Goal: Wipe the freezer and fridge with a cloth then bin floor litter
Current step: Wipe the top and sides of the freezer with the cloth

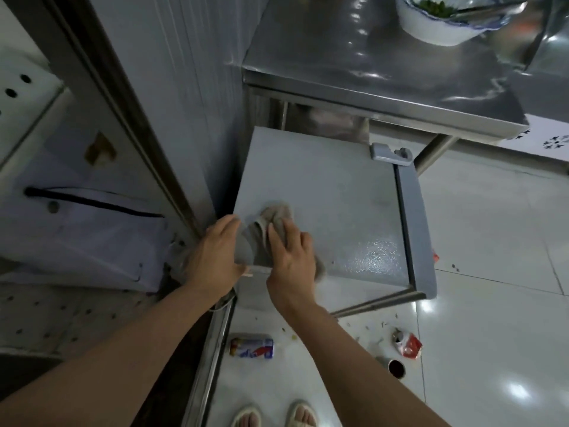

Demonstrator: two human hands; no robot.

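A small grey fridge (338,192) stands below me, its flat top facing up. My right hand (291,257) presses a beige cloth (275,215) flat on the near left part of that top. My left hand (215,257) grips the fridge's near left corner edge, thumb under the rim. Litter lies on the white tiled floor in front of the fridge: a crushed red and blue can (252,347), a crumpled red and white wrapper (407,343), a small dark round cap (396,368) and several scattered crumbs (368,327).
A steel table (369,84) with a white bowl (437,23) stands behind the fridge. A tall grey panel (172,87) and a metal frame (123,97) stand left. A white garment (86,229) lies on a perforated shelf. My slippered feet (274,416) are at the bottom.
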